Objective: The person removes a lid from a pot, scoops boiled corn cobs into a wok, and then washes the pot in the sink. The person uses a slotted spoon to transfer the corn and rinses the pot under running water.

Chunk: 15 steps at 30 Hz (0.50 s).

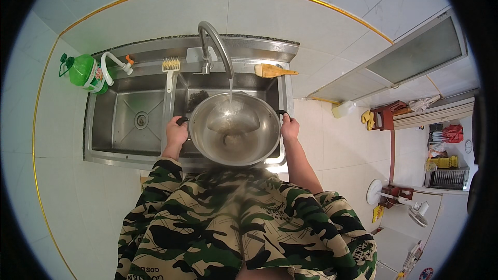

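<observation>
A wide stainless steel pan point(198, 140) with two black side handles is held over the right basin of a double steel sink. My left hand point(177, 132) grips its left handle, and my right hand point(290, 126) grips the right one. From the curved metal faucet point(218, 39) a stream of water runs into the pan, where some water lies. Behind the pan, a dark scouring pad point(197, 99) sits in the right basin.
On the divider lies a white-handled brush point(170, 70); a wooden-handled brush point(272, 70) rests on the right back rim. A green detergent jug point(86, 72) and a white spout point(111, 60) stand at the left corner. The left basin point(128, 105) has a round drain.
</observation>
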Each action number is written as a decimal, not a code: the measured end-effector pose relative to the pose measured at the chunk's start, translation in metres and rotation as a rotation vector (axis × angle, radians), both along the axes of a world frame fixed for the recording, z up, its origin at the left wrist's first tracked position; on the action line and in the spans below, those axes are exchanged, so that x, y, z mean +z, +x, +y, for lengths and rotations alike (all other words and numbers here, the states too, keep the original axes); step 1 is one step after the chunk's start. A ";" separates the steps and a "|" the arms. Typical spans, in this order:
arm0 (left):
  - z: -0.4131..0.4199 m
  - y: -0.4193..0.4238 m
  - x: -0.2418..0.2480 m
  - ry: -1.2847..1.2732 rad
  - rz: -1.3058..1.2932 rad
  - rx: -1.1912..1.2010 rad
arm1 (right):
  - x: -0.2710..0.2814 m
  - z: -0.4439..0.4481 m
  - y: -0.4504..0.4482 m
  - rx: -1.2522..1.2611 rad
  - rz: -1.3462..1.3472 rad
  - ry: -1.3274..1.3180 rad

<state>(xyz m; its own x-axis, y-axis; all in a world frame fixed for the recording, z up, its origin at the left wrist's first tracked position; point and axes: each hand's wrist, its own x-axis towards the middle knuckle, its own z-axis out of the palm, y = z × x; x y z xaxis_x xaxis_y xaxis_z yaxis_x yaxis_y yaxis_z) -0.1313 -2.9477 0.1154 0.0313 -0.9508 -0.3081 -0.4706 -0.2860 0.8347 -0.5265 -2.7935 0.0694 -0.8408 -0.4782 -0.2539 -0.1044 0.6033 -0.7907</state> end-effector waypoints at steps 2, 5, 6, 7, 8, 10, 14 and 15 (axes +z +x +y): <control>-0.001 0.001 -0.003 -0.005 0.001 0.003 | -0.001 0.000 0.000 0.004 -0.004 0.004; -0.001 0.002 -0.006 -0.014 -0.002 0.005 | -0.004 0.000 -0.002 0.010 -0.009 0.010; -0.001 0.001 -0.004 -0.012 -0.012 -0.001 | -0.005 0.000 -0.003 0.010 -0.010 0.013; -0.001 0.000 -0.003 -0.010 -0.022 -0.008 | -0.006 0.001 -0.004 0.013 0.004 0.015; -0.001 -0.001 -0.001 -0.005 -0.030 -0.012 | -0.007 0.001 -0.004 0.017 0.017 0.017; -0.001 -0.003 0.003 0.004 -0.046 -0.021 | -0.009 0.001 -0.006 0.017 0.028 0.014; 0.000 0.001 0.000 0.004 -0.036 -0.018 | 0.004 -0.001 0.001 0.036 0.053 0.008; 0.000 0.001 0.000 0.000 -0.034 -0.018 | 0.008 0.000 0.003 0.045 0.069 0.010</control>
